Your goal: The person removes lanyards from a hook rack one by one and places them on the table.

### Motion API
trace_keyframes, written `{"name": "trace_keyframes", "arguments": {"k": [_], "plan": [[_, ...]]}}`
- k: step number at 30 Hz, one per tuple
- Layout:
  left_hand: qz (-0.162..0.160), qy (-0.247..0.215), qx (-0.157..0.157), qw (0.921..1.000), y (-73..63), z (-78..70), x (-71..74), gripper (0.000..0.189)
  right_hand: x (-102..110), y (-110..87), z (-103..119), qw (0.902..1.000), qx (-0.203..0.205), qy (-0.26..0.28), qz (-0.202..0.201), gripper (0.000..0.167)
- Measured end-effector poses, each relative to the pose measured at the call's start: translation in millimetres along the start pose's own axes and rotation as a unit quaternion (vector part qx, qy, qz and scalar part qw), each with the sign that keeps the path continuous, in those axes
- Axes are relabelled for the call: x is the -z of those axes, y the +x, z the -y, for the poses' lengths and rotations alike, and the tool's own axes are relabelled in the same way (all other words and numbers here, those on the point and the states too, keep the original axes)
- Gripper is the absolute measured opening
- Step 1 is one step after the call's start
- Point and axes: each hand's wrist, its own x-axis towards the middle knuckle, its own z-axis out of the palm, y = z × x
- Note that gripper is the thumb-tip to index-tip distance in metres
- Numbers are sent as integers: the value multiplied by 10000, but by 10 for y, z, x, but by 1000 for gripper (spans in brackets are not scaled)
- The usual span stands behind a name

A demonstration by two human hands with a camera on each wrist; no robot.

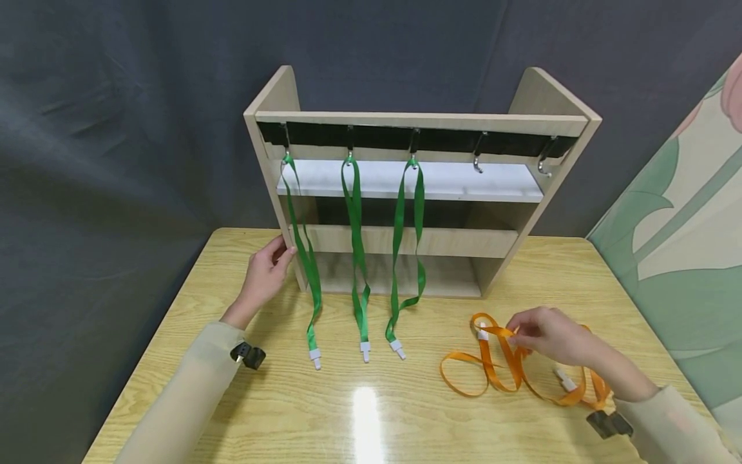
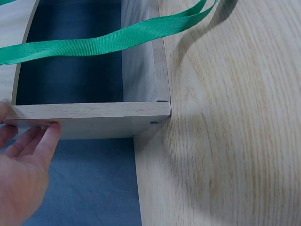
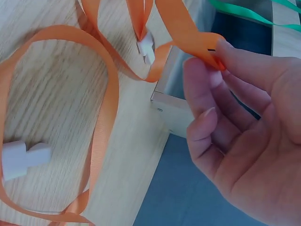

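Note:
My right hand (image 1: 551, 335) pinches the strap of an orange lanyard (image 3: 181, 28) between thumb and forefinger, just above the table. More orange strap (image 1: 574, 393) lies looped beneath and beside that hand, with white plastic clips (image 3: 146, 47) among the loops. At the other side, my left hand (image 1: 268, 274) grips the left side panel of a wooden rack (image 1: 406, 240), thumb on its front edge and fingers on the outer face in the left wrist view. Green lanyards hang from the rack's left, second and middle hooks: one (image 1: 313, 277), another (image 1: 356, 238), and a third (image 1: 399, 225).
Two metal hooks at the rack's right, one (image 1: 477, 161) and another (image 1: 543, 166), carry no lanyard. The rack stands toward the back of a wood-grain table (image 1: 278, 412). A dark cloth (image 1: 116, 129) hangs behind, with a floral panel (image 1: 684, 258) at right.

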Motion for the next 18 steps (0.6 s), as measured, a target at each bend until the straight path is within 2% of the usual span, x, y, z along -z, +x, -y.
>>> {"name": "trace_keyframes", "arguments": {"k": [14,18], "plan": [[-5,-37,-19,10000,-5,-9,3,37,-164,0,-39,9968,-102,-79,783,10],[-19,-15,-3,10000,-5,-3,-1,37,-205,-7,-44,9953,-128,7,957,22]]}}
